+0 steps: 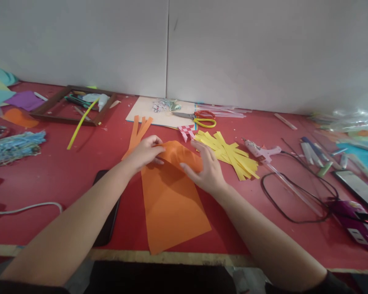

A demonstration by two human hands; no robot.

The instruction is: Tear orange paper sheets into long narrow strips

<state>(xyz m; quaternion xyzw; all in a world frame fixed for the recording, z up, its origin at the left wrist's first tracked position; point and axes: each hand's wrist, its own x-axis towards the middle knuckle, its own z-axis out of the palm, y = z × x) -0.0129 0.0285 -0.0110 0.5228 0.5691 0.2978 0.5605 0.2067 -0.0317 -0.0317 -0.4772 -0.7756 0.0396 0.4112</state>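
Note:
A sheet of orange paper (173, 204) lies on the table in front of me, its far end curled back over itself. My left hand (147, 152) pinches the left corner of the curled end between thumb and fingers. On the other side, my right hand (207, 167) grips the right end of the curl, thumb near and fingers beyond it. Orange paper strips (138, 132) lie just past my left hand. Beyond my right hand is a pile of yellow paper strips (230, 155), with a small pink-and-white woven paper piece (187, 131) beside it.
Scissors (196, 117) rest on a cream board (141, 111) by the wall. A pink glue gun (262, 152) trails its cord to a purple power strip (352, 222) at right. A dark phone (106, 220) lies under my left forearm. At left stands a wooden frame (61, 118).

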